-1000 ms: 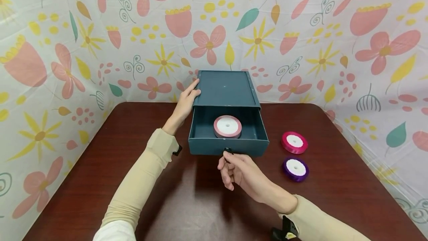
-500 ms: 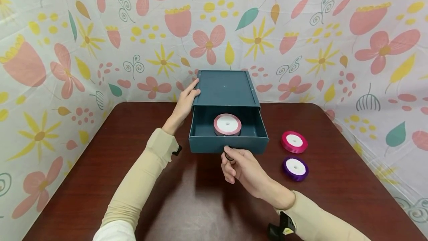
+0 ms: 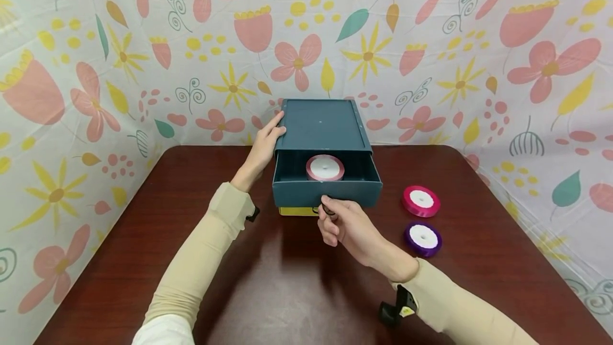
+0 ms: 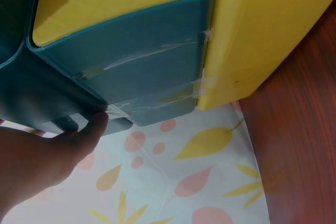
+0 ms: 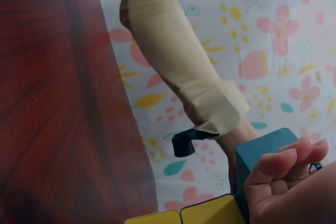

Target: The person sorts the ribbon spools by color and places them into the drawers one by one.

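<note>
A dark teal drawer cabinet (image 3: 321, 126) stands at the back of the table, its top drawer (image 3: 297, 192) partly out. Inside that drawer lies a pink ribbon spool (image 3: 325, 167) with a white centre. My right hand (image 3: 351, 228) pinches the small black ring pull (image 5: 315, 167) on the drawer front. Against the cabinet's upper left side rests my left hand (image 3: 262, 149), fingers extended; in the left wrist view its thumb presses the teal wall. Below the teal drawer, a yellow drawer front (image 3: 297, 211) shows.
Right of the cabinet, a magenta ribbon spool (image 3: 421, 200) and a purple ribbon spool (image 3: 423, 238) lie flat on the dark red-brown table (image 3: 201, 201). A flowered cloth (image 3: 191, 41) hangs behind the table. Clear tape crosses the cabinet side in the left wrist view.
The teal drawer has slid some way inward with the right hand on its pull, carrying the pink spool back. The yellow front beneath has come into view. The left hand has stayed put.
</note>
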A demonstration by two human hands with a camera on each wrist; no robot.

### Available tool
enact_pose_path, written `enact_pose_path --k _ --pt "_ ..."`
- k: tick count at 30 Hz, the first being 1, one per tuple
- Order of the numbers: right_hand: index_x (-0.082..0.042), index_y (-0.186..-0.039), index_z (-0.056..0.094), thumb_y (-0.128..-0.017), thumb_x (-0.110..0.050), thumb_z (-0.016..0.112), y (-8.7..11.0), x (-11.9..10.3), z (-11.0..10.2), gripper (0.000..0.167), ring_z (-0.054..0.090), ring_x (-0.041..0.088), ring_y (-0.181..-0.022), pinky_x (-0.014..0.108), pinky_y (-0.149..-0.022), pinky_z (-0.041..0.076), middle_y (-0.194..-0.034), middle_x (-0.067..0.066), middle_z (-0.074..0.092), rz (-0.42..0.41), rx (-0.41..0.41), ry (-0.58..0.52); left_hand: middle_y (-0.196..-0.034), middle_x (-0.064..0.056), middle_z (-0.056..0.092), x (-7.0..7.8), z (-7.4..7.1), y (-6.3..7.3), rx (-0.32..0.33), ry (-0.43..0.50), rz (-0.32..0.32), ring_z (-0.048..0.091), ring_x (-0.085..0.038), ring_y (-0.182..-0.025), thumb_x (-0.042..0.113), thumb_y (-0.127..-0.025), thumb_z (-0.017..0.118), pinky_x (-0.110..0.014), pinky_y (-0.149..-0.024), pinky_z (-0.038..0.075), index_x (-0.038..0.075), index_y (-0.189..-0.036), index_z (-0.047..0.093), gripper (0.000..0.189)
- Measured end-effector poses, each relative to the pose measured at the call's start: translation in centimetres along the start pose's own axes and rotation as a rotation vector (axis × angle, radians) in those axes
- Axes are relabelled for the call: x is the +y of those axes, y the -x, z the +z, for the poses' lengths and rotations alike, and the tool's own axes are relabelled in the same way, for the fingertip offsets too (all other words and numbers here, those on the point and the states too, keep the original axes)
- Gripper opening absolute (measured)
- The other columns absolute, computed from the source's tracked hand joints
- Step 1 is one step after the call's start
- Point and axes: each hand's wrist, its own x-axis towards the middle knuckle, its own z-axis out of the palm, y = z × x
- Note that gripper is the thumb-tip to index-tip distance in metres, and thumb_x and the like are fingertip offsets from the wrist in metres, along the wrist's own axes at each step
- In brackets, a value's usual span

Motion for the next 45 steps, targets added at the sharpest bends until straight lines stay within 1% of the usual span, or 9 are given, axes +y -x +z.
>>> enact_pose_path --k 6,15,24,33,39,42,45 --pt "-0.007 -0.08 0.05 -0.103 -0.035 0.041 -1.1 -0.3 -0.2 0.038 0.039 0.013 -0.05 0.026 -0.055 0.037 -0.052 -0.001 0.036 -0.017 0.028 0.002 -0.163 -0.004 0.015 0.0 -0.1 0.0 -0.012 -0.001 -0.001 0.011 -0.02 -0.152 0.023 -0.104 0.035 -0.044 -0.122 0.018 0.017 -0.155 0.023 0.053" --pt "-0.008 -0.081 0.051 -0.104 -0.035 0.041 -2.7 -0.5 -0.7 0.037 0.038 0.013 -0.049 0.025 -0.054 0.035 -0.051 -0.003 0.035 -0.023 0.073 -0.005 -0.163 -0.002 0.015 0.0 0.1 0.0 -0.007 -0.004 -0.008 0.011 -0.02 -0.152 0.024 -0.104 0.036 -0.044 -0.122 0.017 0.018 -0.155 0.023 0.053" --pt "-0.007 -0.08 0.051 -0.104 -0.035 0.04 -3.9 -0.6 -1.2 0.038 0.039 0.012 -0.048 0.025 -0.054 0.035 -0.051 -0.004 0.036 -0.031 0.105 0.004 -0.163 -0.001 0.014 0.0 0.1 0.2 -0.018 0.019 -0.01 0.009 -0.02 -0.152 0.024 -0.104 0.035 -0.045 -0.122 0.016 0.019 -0.155 0.023 0.053" --pt "-0.008 -0.081 0.052 -0.104 -0.034 0.039 -4.6 -0.6 -1.6 0.038 0.039 0.014 -0.049 0.026 -0.054 0.033 -0.052 -0.003 0.036 -0.045 0.1 0.0 -0.164 -0.002 0.014 -0.1 0.1 0.1 -0.02 0.041 -0.027 0.011 -0.021 -0.152 0.023 -0.104 0.035 -0.045 -0.122 0.017 0.02 -0.156 0.022 0.053" --pt "-0.008 -0.08 0.051 -0.105 -0.034 0.038 -5.0 -0.8 -1.7 0.038 0.039 0.014 -0.049 0.026 -0.055 0.034 -0.052 -0.003 0.036 -0.047 0.101 -0.01 -0.164 -0.001 0.013 0.1 0.1 0.2 -0.022 0.035 -0.029 0.011 -0.021 -0.152 0.024 -0.104 0.035 -0.045 -0.122 0.018 0.02 -0.156 0.022 0.053" --pt "-0.008 -0.08 0.051 -0.105 -0.034 0.038 -5.2 -0.9 -1.7 0.038 0.039 0.014 -0.049 0.026 -0.055 0.035 -0.052 -0.003 0.036 -0.047 0.108 -0.019 -0.164 -0.001 0.014 -0.1 0.0 0.1 -0.019 0.034 -0.03 0.011 -0.02 -0.152 0.023 -0.104 0.035 -0.044 -0.122 0.018 0.02 -0.156 0.022 0.053" --pt "-0.008 -0.08 0.05 -0.105 -0.034 0.038 -5.4 -0.9 -1.8 0.038 0.039 0.013 -0.048 0.027 -0.056 0.036 -0.051 -0.003 0.036 -0.047 0.112 -0.022 -0.163 0.0 0.014 -1.0 -0.1 -0.6 -0.015 0.044 -0.03 0.012 -0.02 -0.152 0.024 -0.104 0.035 -0.045 -0.121 0.018 0.022 -0.156 0.022 0.053"
